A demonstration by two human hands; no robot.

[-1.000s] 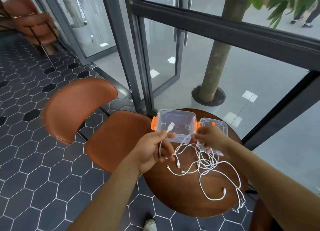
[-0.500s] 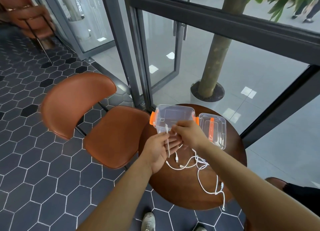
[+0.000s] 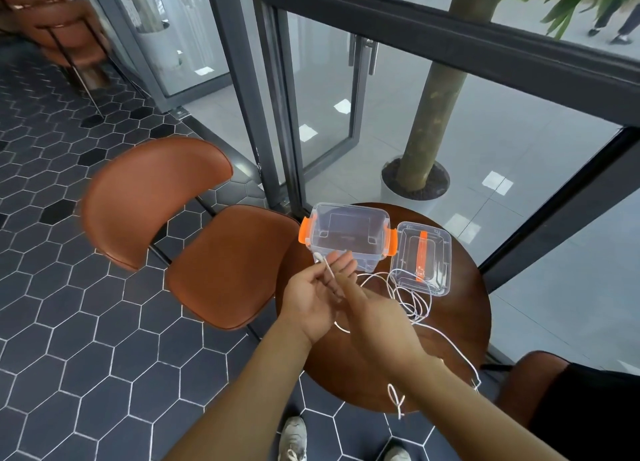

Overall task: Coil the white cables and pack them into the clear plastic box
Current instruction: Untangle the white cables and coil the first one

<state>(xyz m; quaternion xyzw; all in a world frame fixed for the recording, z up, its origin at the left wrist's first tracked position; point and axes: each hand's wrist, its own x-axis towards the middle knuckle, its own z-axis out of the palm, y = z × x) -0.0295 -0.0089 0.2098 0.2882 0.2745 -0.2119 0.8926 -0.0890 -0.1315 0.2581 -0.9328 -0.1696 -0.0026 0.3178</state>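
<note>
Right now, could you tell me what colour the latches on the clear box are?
The latches are orange, clearest in the head view.

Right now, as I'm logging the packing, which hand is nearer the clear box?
Left. The left hand is just before the clear box; the right hand lies farther back.

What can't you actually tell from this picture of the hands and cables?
Head view only:
- Right hand: whether it pinches the white cable; its own back hides the fingertips.
- Plug type at the left hand: too small.
- Number of cables in the tangle: thin strands overlap.
- Cable stretch near the table edge: behind the right forearm.
</note>
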